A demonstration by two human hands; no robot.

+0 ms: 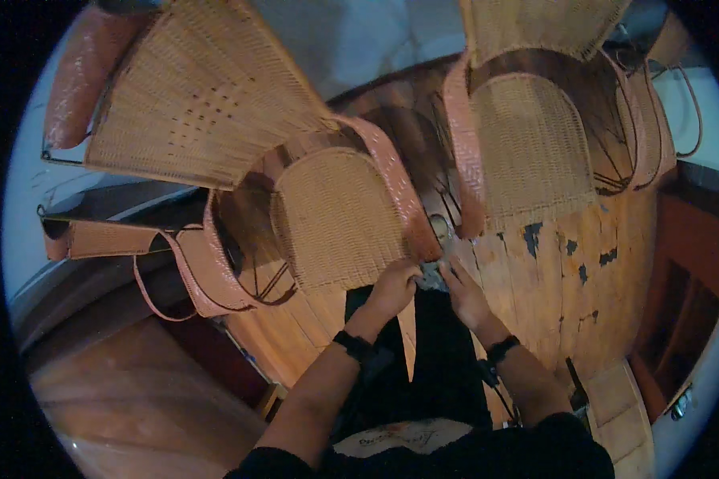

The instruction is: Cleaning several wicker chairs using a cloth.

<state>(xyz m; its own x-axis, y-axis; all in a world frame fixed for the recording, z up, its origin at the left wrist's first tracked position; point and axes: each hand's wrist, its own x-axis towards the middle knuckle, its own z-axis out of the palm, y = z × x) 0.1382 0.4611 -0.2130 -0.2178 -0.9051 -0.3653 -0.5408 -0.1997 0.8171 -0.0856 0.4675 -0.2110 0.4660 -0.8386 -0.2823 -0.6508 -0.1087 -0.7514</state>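
My left hand (394,290) and my right hand (468,294) meet in front of me, both gripping a crumpled grey cloth (434,276). The cloth lies just below the front end of a woven pinkish armrest (402,185), which belongs to the left wicker chair. My left hand is nearest to the front corner of that chair's woven seat (341,218). Beyond the cloth, a small rounded shiny object (439,224) shows in the gap between the two chairs; what it is I cannot tell. My fingertips are partly hidden by the cloth and the dim light.
On the right stands a second wicker chair, with its seat (530,143) and armrest (464,149). Both chairs rest on a plank wooden surface (515,287) with dark worn patches (532,236). A tall woven backrest (210,96) rises at the left. Brown draped material (132,395) lies lower left.
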